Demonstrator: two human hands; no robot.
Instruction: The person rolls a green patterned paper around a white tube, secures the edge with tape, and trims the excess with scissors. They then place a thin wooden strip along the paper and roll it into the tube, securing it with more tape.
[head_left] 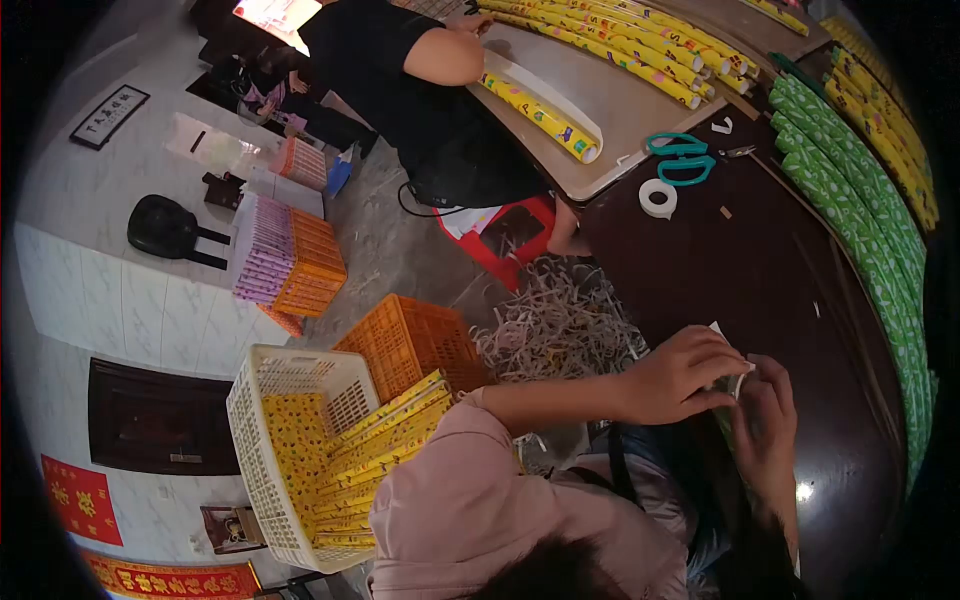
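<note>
My left hand [690, 375] reaches in from the left, its fingers bent and closed over a small white-edged piece [741, 384] that looks like paper. My right hand [765, 410] comes up from below, its thumb and fingers curled round the other side of that piece. Both hands meet close together over the near edge of the dark table [720, 270]; most of what they hold is hidden by the fingers. Farther up the table lie a roll of white tape [657, 199] and teal-handled scissors [682, 160].
Green patterned rolls [850, 240] line the table's right side; yellow rolls [640, 45] lie at the far end. A person in black [400, 90] works beside a yellow roll [540, 117]. Paper strips [560, 325] are heaped below, by an orange crate [415, 345] and white basket [245, 430].
</note>
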